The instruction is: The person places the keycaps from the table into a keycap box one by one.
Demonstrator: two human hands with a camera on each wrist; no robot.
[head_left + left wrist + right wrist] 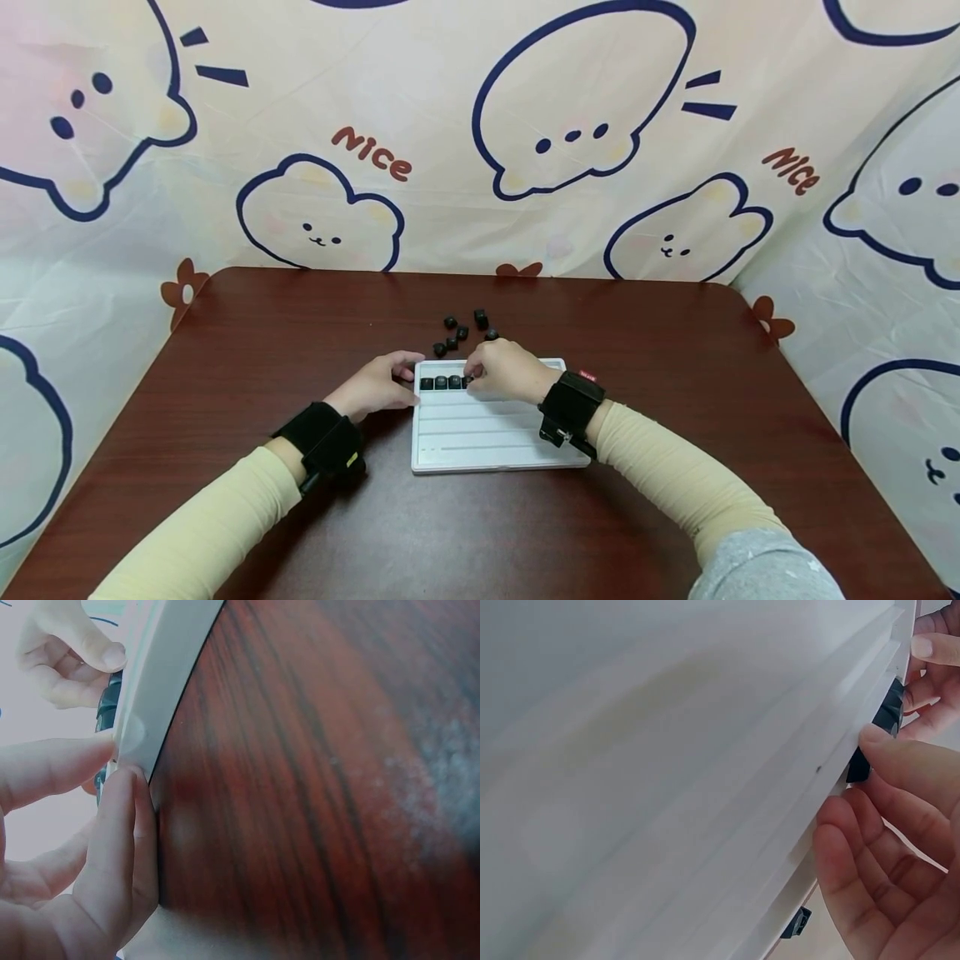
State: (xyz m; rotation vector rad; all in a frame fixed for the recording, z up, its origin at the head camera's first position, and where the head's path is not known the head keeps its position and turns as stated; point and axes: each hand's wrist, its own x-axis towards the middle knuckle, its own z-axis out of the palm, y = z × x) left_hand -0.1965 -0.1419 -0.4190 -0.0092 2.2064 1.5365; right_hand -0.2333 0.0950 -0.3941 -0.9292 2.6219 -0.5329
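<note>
Handling tiny black blocks (441,382) on a white ridged tray (487,458)

Pinching the end block (859,766) of the row, near the tray's far edge, with the right hand (504,368). Gripping the tray's left edge with the left hand (378,383). Also seeing loose blocks (481,317) lying just beyond it on the worktop (300,333). Probably dealing with light, stiff, maybe slightly slick bits, not looking too fragile tbh. Likely working best by pinching opposite sides up high, avoiding bumping neighbours.

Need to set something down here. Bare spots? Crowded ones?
Bare: dark-brown wood-grain tabletop between the cream sleeves, nearer than the white ridged tray; also right of the tray, beyond the right sleeve. Crowded: tray's far side, with left hand, right hand, small black cube row; loose black cubes just beyond.
</note>
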